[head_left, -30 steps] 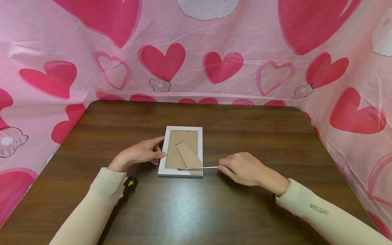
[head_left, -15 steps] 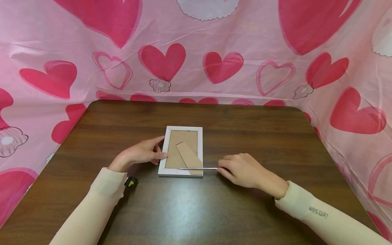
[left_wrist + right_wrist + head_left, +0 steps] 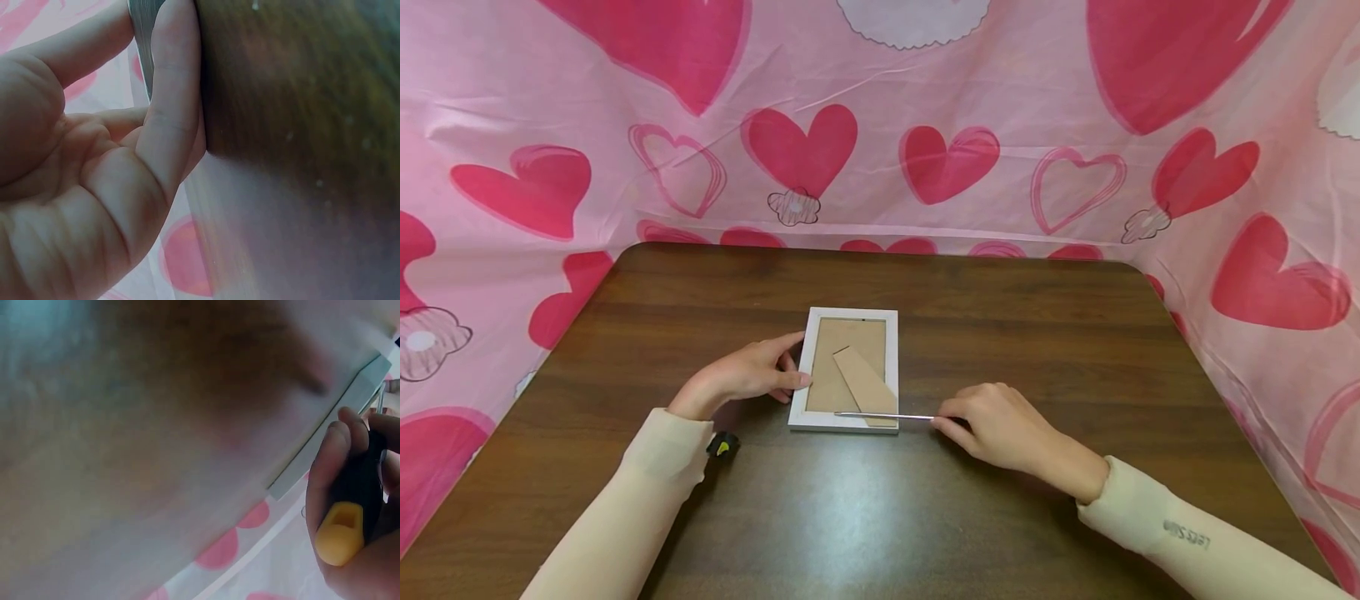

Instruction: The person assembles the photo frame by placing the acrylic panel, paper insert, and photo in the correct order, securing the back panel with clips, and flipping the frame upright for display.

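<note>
A white picture frame (image 3: pixel 891 354) lies face down on the table, its brown backing board (image 3: pixel 826 383) and slanted stand leg (image 3: pixel 867 385) facing up. My left hand (image 3: pixel 747 371) holds the frame's left side, thumb on the rim and fingers along the outer edge. My right hand (image 3: pixel 1000 425) grips a screwdriver (image 3: pixel 356 500) by its black and yellow handle. In the head view, the thin metal shaft (image 3: pixel 913 417) reaches left across the leg's lower end, with its tip at the inner edge of the lower rim. The handle is hidden inside the hand there.
The dark wooden table (image 3: pixel 1000 308) has rounded far corners. A pink cloth (image 3: pixel 865 75) with hearts hangs around its back and sides. A small black object with a yellow-green mark (image 3: pixel 722 447) sits by the left sleeve.
My right hand has come slightly nearer and lower, so the screwdriver shaft slants down a little more toward the hand. The left hand and the frame keep their place.
</note>
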Tool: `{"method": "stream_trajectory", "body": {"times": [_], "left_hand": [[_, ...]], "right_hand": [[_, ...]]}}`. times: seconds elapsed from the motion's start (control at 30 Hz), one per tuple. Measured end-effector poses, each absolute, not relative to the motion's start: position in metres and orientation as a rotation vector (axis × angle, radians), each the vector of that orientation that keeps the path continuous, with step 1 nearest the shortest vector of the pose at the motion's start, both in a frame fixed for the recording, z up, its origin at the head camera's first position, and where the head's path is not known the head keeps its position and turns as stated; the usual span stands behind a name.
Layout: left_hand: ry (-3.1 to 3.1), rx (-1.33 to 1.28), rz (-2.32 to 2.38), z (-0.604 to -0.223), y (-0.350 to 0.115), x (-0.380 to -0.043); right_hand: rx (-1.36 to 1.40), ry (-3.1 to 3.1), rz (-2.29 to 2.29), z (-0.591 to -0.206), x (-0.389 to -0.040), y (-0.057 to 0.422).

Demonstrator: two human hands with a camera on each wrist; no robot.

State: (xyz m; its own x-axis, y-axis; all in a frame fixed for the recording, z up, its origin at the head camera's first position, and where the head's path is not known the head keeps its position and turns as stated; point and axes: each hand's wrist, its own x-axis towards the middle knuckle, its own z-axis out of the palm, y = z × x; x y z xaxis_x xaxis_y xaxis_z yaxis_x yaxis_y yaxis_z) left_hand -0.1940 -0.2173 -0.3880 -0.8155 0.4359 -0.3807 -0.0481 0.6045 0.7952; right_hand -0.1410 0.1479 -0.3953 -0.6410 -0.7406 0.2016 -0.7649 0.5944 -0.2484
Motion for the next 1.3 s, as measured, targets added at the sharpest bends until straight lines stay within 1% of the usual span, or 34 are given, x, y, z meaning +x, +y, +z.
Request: {"method": "stream_trajectory", "body": {"times": [0.77, 1.03, 1.3], "left_hand": [[2.251, 0.317, 1.19, -0.391, -0.216, -0.195], [2.27, 0.29, 1.177, -0.391, -0.217, -0.194], [2.277, 0.302, 1.168, -0.39, -0.216, -0.194]], "right_hand": [[1.034, -2.863, 0.299, -0.395, -0.133, 0.136], [0.976, -2.959, 0.313, -0.396, -0.132, 0.132], [0.935, -3.152, 0.343, -0.389, -0.135, 0.129]]}}
